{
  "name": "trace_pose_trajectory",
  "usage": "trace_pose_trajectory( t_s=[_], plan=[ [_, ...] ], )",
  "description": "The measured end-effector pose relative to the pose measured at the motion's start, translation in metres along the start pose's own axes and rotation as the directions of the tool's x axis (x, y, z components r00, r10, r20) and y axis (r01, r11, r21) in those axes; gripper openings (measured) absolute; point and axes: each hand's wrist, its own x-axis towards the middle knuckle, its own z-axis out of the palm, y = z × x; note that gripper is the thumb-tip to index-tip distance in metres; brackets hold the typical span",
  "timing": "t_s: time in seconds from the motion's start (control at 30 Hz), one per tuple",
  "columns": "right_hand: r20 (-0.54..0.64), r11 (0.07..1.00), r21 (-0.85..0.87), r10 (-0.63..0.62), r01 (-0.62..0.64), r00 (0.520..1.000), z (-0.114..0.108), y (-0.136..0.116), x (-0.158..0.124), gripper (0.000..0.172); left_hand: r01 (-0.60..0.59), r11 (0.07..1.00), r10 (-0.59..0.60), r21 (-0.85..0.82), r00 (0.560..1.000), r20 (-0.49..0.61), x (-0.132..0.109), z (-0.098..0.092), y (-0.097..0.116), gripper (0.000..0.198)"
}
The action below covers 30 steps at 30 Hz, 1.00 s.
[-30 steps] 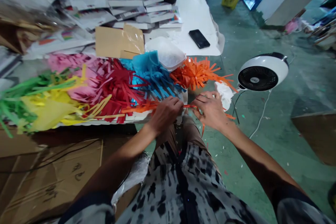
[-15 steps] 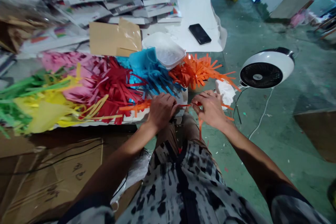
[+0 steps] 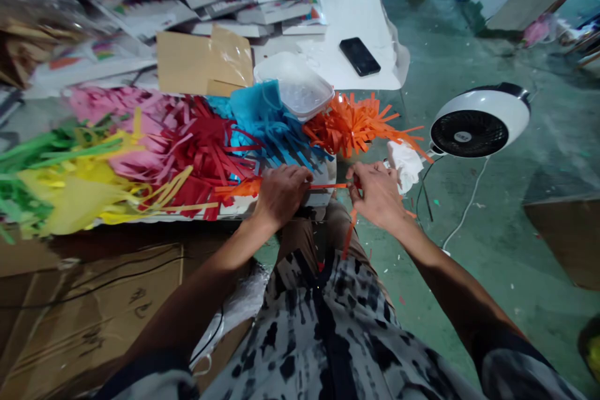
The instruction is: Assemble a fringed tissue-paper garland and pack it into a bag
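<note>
A fringed orange paper tassel (image 3: 238,189) lies at the table's front edge, and my left hand (image 3: 284,192) is closed over its right part. From there a narrow twisted orange stretch (image 3: 329,186) runs taut across to my right hand (image 3: 376,192), whose fingers pinch its other end. Loose orange strips (image 3: 349,234) hang below the right hand. Beyond my hands lie piles of fringed paper: orange (image 3: 359,125), blue (image 3: 267,122), red (image 3: 206,144), pink (image 3: 135,144), yellow (image 3: 84,190) and green (image 3: 51,147).
Behind the piles are a clear plastic tub (image 3: 300,90), brown card (image 3: 185,62), a phone (image 3: 360,56) and stacked packets (image 3: 281,11). A white crumpled piece (image 3: 405,164) sits right of my right hand. A fan (image 3: 480,120) stands further right; cardboard (image 3: 117,319) lies below left.
My hands have drawn slightly apart, leaving a longer twisted orange stretch between them. The strips right of my right hand now show less.
</note>
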Motion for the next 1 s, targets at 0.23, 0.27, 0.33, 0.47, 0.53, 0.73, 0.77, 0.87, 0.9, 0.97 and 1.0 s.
trace_pose_trajectory(
  t_s=[0.23, 0.27, 0.33, 0.47, 0.53, 0.73, 0.77, 0.87, 0.9, 0.97, 1.0],
  plan=[
    [-0.066, 0.941, -0.099, -0.332, 0.325, 0.941, 0.009, 0.001, -0.011, 0.033, -0.316, 0.948, 0.316, 0.032, 0.949, 0.0, -0.006, 0.01, -0.004, 0.039],
    [-0.064, 0.924, -0.109, -0.374, 0.366, 0.925, 0.009, 0.0, -0.015, 0.031, -0.324, 0.945, 0.325, 0.043, 0.946, -0.004, -0.009, 0.008, 0.001, 0.038],
    [-0.074, 0.902, -0.144, -0.42, 0.407, 0.905, 0.009, -0.004, -0.027, 0.028, -0.341, 0.939, 0.341, 0.043, 0.94, -0.006, -0.019, 0.005, 0.013, 0.036],
    [-0.147, 0.88, -0.204, -0.462, 0.43, 0.875, 0.01, -0.018, -0.058, 0.025, -0.348, 0.936, 0.351, 0.052, 0.932, -0.085, -0.049, 0.007, 0.033, 0.037],
    [-0.199, 0.882, -0.218, -0.46, 0.419, 0.865, 0.013, -0.023, -0.069, 0.023, -0.332, 0.941, 0.338, 0.064, 0.927, -0.165, -0.061, 0.014, 0.038, 0.032],
    [-0.312, 0.873, -0.255, -0.481, 0.415, 0.82, 0.018, -0.029, -0.076, 0.015, -0.307, 0.952, 0.296, -0.001, 0.92, -0.256, -0.068, 0.019, 0.051, 0.019],
    [-0.332, 0.871, -0.257, -0.487, 0.419, 0.808, 0.015, -0.028, -0.076, 0.014, -0.277, 0.96, 0.259, -0.038, 0.931, -0.257, -0.067, 0.015, 0.056, 0.019],
    [-0.404, 0.855, -0.264, -0.518, 0.446, 0.754, 0.001, -0.02, -0.076, 0.015, -0.135, 0.941, 0.072, -0.31, 0.976, -0.207, -0.06, -0.001, 0.072, 0.023],
    [-0.417, 0.848, -0.268, -0.53, 0.457, 0.738, -0.005, -0.017, -0.077, 0.016, -0.066, 0.89, -0.006, -0.45, 0.988, -0.155, -0.058, -0.007, 0.077, 0.026],
    [-0.423, 0.846, -0.27, -0.533, 0.46, 0.733, -0.018, -0.01, -0.082, 0.02, 0.107, 0.691, -0.124, -0.715, 0.992, 0.028, -0.053, -0.019, 0.085, 0.033],
    [-0.415, 0.856, -0.264, -0.517, 0.444, 0.749, -0.023, -0.007, -0.084, 0.021, 0.203, 0.56, -0.152, -0.803, 0.978, 0.142, -0.051, -0.023, 0.089, 0.037]
  ],
)
